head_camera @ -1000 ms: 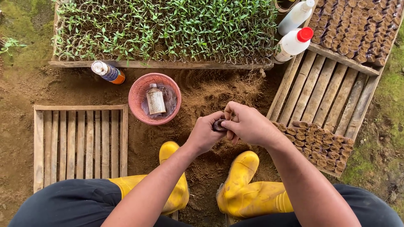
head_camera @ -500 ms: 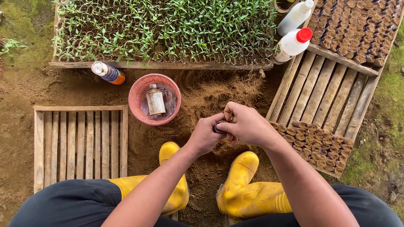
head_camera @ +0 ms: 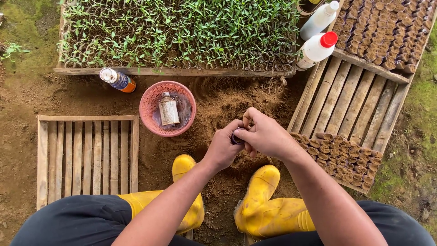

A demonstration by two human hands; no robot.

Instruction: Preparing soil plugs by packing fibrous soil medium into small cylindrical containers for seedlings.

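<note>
Barely anything has shifted since the earlier frames: both my hands hover in the same spot over the loose soil, only the right fingers have curled a little differently over the left.

My left hand [head_camera: 223,148] is closed around a small dark pot [head_camera: 236,136], of which I see just a sliver between the hands. My right hand [head_camera: 266,134] presses against it from 3 o'clock, fingertips bent down onto the pot's top; what the fingers pinch there I cannot tell.

From the hands, a pink basket [head_camera: 148,102] sits on the dirt at 9 to 10 o'clock, with a small labelled bottle [head_camera: 168,109] lying in it. Further off at 10 o'clock an orange-bottomed bottle [head_camera: 117,80] lies beside the seedling tray [head_camera: 182,34], which fills the 12 o'clock side. At 1 o'clock a white bottle with a red cap [head_camera: 317,48] leans on a slatted wooden crate [head_camera: 355,105]; rows of soil-filled pots [head_camera: 339,157] lie at its near end, at 3 to 4 o'clock. An empty slatted crate [head_camera: 86,157] lies at 8 to 9 o'clock. My yellow boots [head_camera: 264,212] are planted at 6 o'clock.
</note>
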